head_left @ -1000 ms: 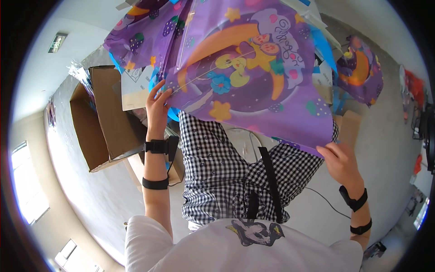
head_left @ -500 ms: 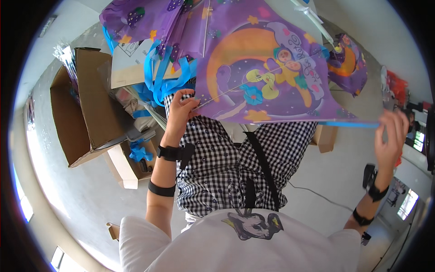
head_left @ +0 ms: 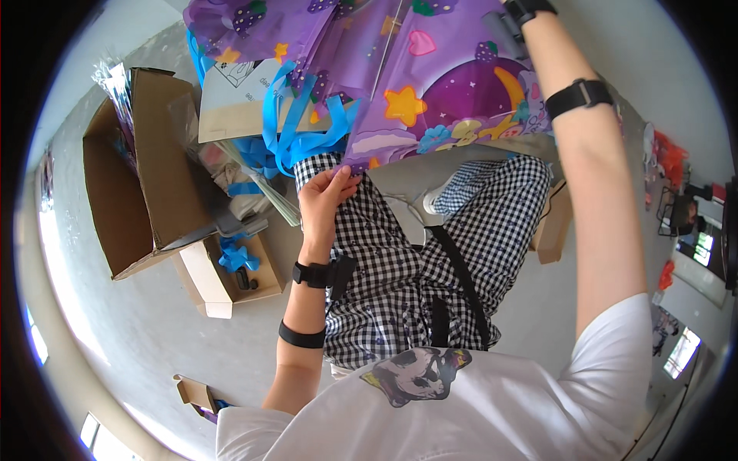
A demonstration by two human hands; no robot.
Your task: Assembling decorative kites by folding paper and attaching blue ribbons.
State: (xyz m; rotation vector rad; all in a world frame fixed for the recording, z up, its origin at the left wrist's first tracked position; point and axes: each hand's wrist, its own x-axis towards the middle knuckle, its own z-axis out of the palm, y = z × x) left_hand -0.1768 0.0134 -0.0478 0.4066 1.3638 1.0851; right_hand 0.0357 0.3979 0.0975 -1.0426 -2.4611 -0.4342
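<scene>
A purple plastic kite (head_left: 461, 92), printed with stars, clouds, grapes and a moon, spreads across the top of the view above my lap. My left hand (head_left: 327, 196) pinches its near left corner between thumb and fingers. My right arm (head_left: 588, 154) stretches forward over the kite's right side, and the hand itself lies beyond the top edge. A thin pale rod runs down the sheet. Blue ribbons (head_left: 288, 119) hang at the left beside more folded purple sheeting (head_left: 254, 34).
A tall open cardboard box (head_left: 177, 161) stands on the left, with a smaller box (head_left: 204, 280) holding a blue ribbon bundle below it. Printed cardboard (head_left: 231, 115) lies beneath the ribbons. Another carton (head_left: 550, 227) sits by my right leg.
My right hand has left the kite's right end and swung forward out of view. The kite's near edge has lifted and shifted, while my left hand still grips the corner.
</scene>
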